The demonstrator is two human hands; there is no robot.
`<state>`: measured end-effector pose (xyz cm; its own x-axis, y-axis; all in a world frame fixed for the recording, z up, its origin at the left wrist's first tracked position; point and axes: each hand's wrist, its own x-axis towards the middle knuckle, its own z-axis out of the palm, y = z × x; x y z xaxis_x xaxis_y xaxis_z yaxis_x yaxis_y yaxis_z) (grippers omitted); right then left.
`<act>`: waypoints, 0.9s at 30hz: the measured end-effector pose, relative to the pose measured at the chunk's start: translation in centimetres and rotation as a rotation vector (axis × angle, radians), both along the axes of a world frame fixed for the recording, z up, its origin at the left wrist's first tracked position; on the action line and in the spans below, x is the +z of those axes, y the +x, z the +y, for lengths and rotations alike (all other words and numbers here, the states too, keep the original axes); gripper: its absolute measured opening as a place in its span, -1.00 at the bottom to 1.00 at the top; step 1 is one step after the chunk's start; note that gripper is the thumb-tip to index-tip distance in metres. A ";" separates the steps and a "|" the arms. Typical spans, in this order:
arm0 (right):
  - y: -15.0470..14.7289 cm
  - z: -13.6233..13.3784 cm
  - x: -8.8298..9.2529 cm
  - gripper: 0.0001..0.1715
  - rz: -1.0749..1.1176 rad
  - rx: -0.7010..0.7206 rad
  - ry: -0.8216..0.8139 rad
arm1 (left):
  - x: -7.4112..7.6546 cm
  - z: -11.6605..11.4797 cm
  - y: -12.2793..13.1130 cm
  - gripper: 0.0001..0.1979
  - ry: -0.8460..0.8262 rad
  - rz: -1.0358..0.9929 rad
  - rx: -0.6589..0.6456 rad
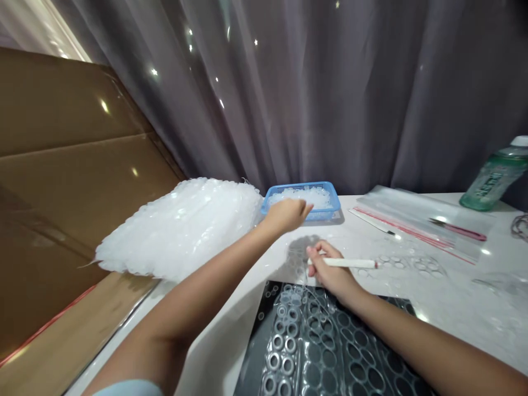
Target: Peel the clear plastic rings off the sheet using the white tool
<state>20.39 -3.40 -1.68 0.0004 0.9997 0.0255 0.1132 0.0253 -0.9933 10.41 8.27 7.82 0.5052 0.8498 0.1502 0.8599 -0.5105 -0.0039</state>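
Observation:
My left hand (290,214) reaches over the near edge of a shallow blue plastic basket (336,204) filled with small clear plastic pieces (317,196). Its fingers are curled, and whatever they may hold is hidden. My right hand (329,268) grips a slim white pen-shaped tool (352,263), its red-marked end pointing right. Below that hand lies a clear plastic sheet with rows of ring shapes (289,345), resting on a black mat (259,335). Some clear plastic scraps with round holes (427,266) are beside my right hand.
A large heap of white translucent plastic sheets (185,228) sits left of the basket. Clear bags (404,206) with red edges, a white craft knife (373,221) and pink-handled tweezers (462,230) lie at back right, near a green bottle (490,176). Cardboard (74,181) stands left.

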 end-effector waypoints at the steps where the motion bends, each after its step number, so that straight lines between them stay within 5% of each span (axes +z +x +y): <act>1: 0.5 0.3 0.2 -0.59 0.010 -0.011 -0.006 | -0.7 -1.4 -1.2 -0.45 -0.095 0.105 0.083; 4: 2.2 1.0 0.7 -0.57 -0.237 0.020 0.082 | -3.5 -4.2 -4.2 -0.36 -0.327 0.252 0.219; 7: 3.1 1.2 0.5 -0.77 -0.620 0.076 0.243 | -5.9 -4.8 -5.3 -0.48 -0.368 0.061 -0.024; 10: 3.3 1.2 0.2 -0.88 -0.759 0.127 0.295 | -6.6 -4.1 -5.0 -0.69 -0.236 -0.219 -0.196; 15: 3.4 2.8 0.6 -0.89 -0.768 0.105 0.290 | -5.6 -2.7 -4.1 -0.74 -0.009 -0.317 -0.184; 22: 3.2 2.1 2.3 -0.93 -0.791 -0.009 0.430 | -6.8 -2.9 -3.3 -0.70 -0.065 -0.140 -0.137; 25: 1.8 -0.1 2.5 -0.87 -0.453 -0.002 0.281 | -6.4 -4.2 -4.3 -0.70 -0.025 -0.216 -0.126; 27: 1.0 -1.2 1.9 -0.80 -0.171 0.034 0.067 | -6.0 -5.5 -5.4 -0.76 -0.103 -0.253 -0.289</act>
